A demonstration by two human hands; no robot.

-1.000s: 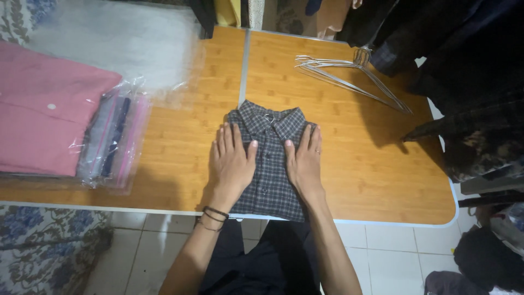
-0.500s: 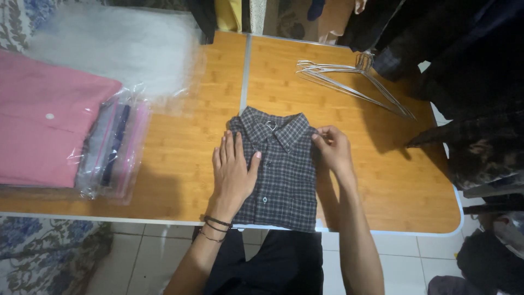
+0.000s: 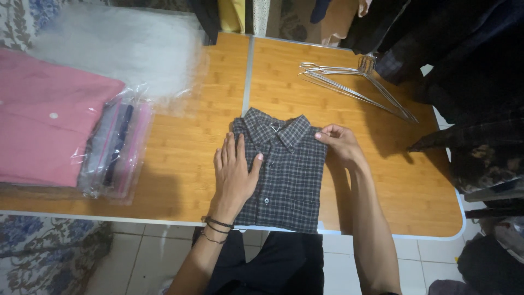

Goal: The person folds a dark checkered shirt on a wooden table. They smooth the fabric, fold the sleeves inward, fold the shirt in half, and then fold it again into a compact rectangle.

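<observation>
Lying under both hands, one folded plaid shirt (image 3: 286,169) rests on the table (image 3: 180,169); left hand (image 3: 234,172) presses flat, fingers spread, right hand (image 3: 339,143) pinches its shoulder edge.

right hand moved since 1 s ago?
Yes. The right hand has slid off the front of the folded plaid shirt to the shirt's right edge near the collar, toward the wire hangers. It was flat beside the left hand before.

Garment-packing room: bagged shirts (image 3: 109,147), hangers (image 3: 355,87)
</observation>
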